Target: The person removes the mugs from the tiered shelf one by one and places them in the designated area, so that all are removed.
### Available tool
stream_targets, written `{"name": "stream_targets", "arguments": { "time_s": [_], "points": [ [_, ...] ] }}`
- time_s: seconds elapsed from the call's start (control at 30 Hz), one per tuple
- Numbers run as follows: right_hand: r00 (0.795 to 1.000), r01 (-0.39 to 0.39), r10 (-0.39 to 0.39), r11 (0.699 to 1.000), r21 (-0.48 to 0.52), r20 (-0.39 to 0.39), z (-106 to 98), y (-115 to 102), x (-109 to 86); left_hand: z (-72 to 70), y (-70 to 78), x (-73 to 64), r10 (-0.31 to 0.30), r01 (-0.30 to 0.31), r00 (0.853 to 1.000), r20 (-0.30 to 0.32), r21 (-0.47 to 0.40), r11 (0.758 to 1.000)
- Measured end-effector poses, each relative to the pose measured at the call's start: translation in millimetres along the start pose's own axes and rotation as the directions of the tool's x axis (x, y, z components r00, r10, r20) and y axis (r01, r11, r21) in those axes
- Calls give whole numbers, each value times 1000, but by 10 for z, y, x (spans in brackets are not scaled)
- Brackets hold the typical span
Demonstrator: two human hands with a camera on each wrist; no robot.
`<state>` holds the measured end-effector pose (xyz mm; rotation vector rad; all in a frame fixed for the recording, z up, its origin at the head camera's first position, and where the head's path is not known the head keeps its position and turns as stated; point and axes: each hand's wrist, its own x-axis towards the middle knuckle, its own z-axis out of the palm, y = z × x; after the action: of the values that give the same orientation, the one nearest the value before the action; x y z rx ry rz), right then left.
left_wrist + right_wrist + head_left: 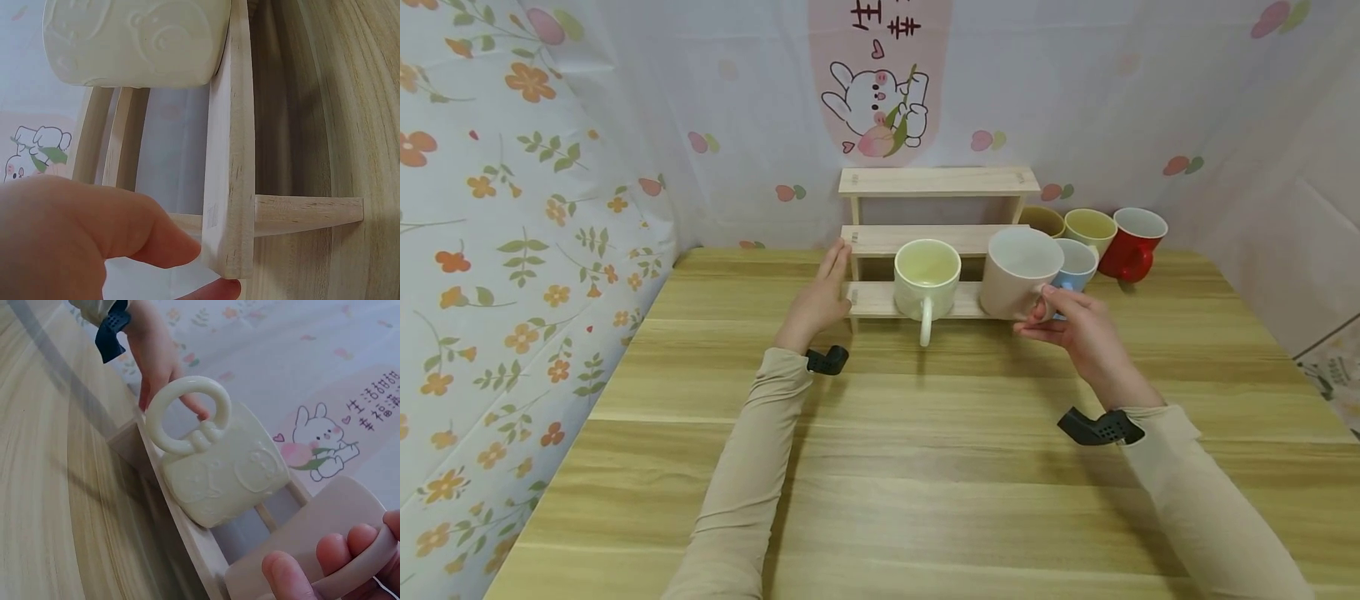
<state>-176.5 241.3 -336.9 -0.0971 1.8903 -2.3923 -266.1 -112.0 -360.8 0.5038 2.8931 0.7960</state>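
A small three-step wooden rack point(936, 181) stands on the table. On its lowest step sits a pale yellow mug point(917, 296) with raised figures, its ring handle toward me. By the handle, my right hand point(1086, 337) grips a pale pink mug point(1011, 287), upright at the right end of that same step. In the right wrist view the fingers curl round the handle of the pink mug point(312, 534). My left hand point(816, 308) touches the rack's left end with fingers extended. Up close, the left thumb point(162, 240) lies right at the end of the lowest step point(228, 206).
To the right of the rack, behind the pink mug, stand a light blue mug point(1078, 260), a yellow mug point(1090, 225), a darker yellow mug point(1042, 220) and a red mug point(1131, 242). A printed cloth point(745, 100) hangs behind the wooden table point(925, 475).
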Motion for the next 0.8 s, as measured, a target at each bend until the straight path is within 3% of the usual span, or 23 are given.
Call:
{"name": "stream_targets", "arguments": {
  "time_s": [0.6,0.8],
  "points": [
    [997,57,-60,996,68,44,-267,-112,-272,-1,0,5,-5,5,1000,1,-19,1000],
    [999,51,-51,999,15,-6,-396,-173,-388,-1,10,3,-6,7,1000,6,-18,1000]
  ]
}}
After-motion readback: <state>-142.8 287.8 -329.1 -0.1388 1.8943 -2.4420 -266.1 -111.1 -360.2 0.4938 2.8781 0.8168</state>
